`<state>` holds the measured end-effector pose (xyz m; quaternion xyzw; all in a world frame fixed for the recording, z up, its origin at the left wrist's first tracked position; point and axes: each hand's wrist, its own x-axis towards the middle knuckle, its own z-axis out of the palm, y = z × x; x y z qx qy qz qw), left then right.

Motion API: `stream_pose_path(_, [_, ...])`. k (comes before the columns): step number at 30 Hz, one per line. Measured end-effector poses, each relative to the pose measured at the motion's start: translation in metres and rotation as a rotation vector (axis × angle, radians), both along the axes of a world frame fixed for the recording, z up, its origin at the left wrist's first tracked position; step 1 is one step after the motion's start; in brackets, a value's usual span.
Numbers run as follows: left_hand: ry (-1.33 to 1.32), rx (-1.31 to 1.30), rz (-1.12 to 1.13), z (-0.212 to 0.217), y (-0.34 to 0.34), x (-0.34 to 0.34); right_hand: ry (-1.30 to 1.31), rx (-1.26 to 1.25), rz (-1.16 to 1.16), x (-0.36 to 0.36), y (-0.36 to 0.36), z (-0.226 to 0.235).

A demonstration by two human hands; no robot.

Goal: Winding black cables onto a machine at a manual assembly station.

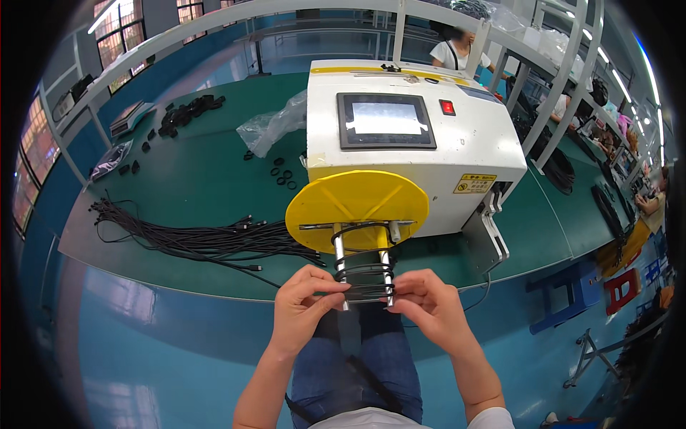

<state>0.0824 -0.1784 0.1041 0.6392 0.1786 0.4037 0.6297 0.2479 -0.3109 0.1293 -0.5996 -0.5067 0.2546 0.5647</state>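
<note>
A black cable (366, 270) is looped in several turns around two metal posts (340, 252) that stick out toward me from a yellow disc (357, 204). On the left side of the coil, my left hand (306, 306) pinches the cable between thumb and fingers near the end of the left post. My right hand (433, 309) does the same at the right post, its fingertips closed on the loops. The disc sits on the front of a white winding machine (457, 154) with a screen and a red switch. Some loops lie hidden behind my fingertips.
A bundle of black cables (207, 236) lies left of the disc on the green table (236, 171). Small black rings (284, 175), a clear plastic bag (275, 125) and a pile of black parts (189, 112) are farther back. Blue stools (564, 297) stand right; people sit beyond.
</note>
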Motion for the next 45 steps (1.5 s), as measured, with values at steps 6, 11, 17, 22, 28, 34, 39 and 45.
stream_pose_path(6, [-0.03, 0.01, -0.028, 0.001, 0.001, 0.0, 0.076, -0.124, -0.052, -0.002, 0.012, 0.005])
stream_pose_path(11, [-0.042, 0.033, -0.004, -0.001, 0.0, -0.001, 0.367, -0.098, -0.031, -0.003, 0.016, 0.002])
stream_pose_path(17, [-0.142, 0.048, 0.072, -0.012, -0.001, -0.004, 0.351, -0.086, -0.034, -0.005, 0.016, 0.0])
stream_pose_path(22, [0.184, 0.809, 0.233, 0.034, -0.011, -0.019, 0.324, -0.067, -0.052, -0.002, 0.016, 0.0])
stream_pose_path(28, [0.837, 1.23, 0.259, 0.07, -0.036, 0.035, 0.193, -0.046, -0.057, -0.002, 0.016, 0.001])
stream_pose_path(34, [0.832, 1.286, 0.377, 0.04, -0.022, 0.054, 0.131, -0.017, -0.079, -0.003, 0.015, -0.002])
stream_pose_path(39, [0.834, 1.306, 0.449, 0.037, -0.022, 0.057, 0.206, 0.013, -0.195, 0.016, 0.02, -0.017])
stream_pose_path(45, [0.854, 1.348, 0.501, 0.03, -0.025, 0.062, -0.322, 0.22, -0.381, 0.048, 0.065, -0.058])
